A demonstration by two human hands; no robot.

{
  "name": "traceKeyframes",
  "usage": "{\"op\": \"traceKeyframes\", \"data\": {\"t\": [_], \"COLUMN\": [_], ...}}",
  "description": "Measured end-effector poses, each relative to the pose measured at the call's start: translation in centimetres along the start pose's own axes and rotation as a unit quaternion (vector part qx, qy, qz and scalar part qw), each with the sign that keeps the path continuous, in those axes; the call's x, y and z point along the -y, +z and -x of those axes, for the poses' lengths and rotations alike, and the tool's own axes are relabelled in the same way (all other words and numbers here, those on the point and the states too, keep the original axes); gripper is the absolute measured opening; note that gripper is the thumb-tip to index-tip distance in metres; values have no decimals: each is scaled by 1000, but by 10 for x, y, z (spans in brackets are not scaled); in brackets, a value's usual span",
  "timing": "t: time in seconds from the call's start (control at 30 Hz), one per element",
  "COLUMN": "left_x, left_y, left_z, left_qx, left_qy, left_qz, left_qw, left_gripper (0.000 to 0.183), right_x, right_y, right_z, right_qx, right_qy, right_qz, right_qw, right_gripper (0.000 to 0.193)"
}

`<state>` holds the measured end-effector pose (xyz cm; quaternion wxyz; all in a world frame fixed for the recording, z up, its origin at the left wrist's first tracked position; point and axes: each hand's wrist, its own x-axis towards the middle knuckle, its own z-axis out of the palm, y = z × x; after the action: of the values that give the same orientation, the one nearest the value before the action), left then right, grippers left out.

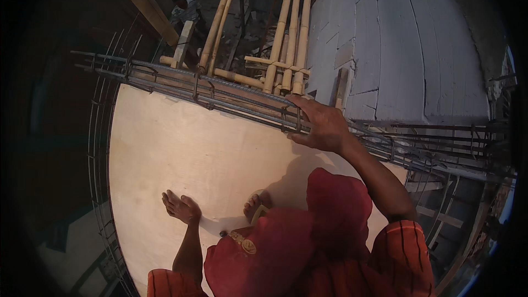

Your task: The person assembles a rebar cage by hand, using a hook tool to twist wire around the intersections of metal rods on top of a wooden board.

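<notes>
My right hand is closed around a steel rebar cage, its fingers over the upper bars and the thumb lower down. Long ribbed bars tied with stirrups make up the cage, which runs across the far edge of a pale plywood sheet. Over the left part of this sheet is my left hand, holding nothing, its fingers stretched out and the thumb apart. Whether it touches the wood I cannot tell. My bare foot in a sandal is on the sheet, between my hands and close to my red-clad knees.
Another rebar cage runs down the left edge. Beyond the far cage, bamboo poles rise from a lower level, where a person is among rubble. At the upper right stands a grey block wall. More bars extend to the right.
</notes>
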<state>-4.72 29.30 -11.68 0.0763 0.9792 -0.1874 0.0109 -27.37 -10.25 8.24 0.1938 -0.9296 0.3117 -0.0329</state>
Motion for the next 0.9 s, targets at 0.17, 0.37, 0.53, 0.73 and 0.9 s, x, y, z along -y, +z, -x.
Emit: {"op": "traceKeyframes", "data": {"t": [0.17,0.37,0.53,0.73,0.9], "left_x": [37,-3,-103,-246,-269], "left_y": [27,37,-3,-78,-90], "left_z": [8,-30,-86,-98,-68], "left_qx": [-23,-81,7,108,125], "left_qy": [23,-67,-50,58,9], "left_qz": [-85,231,448,638,613], "left_qw": [996,967,893,760,780], "left_gripper": [58,52,46,49,47], "right_x": [-9,-45,-63,-112,-141], "right_y": [-12,-36,-49,-68,-71], "right_z": [6,88,150,243,292], "right_qx": [84,11,-107,-258,-267], "right_qy": [-33,-27,-54,13,122], "right_qz": [-71,-32,-69,13,1], "right_qw": [993,999,990,966,956], "right_gripper": [81,81,71,48,28]}}
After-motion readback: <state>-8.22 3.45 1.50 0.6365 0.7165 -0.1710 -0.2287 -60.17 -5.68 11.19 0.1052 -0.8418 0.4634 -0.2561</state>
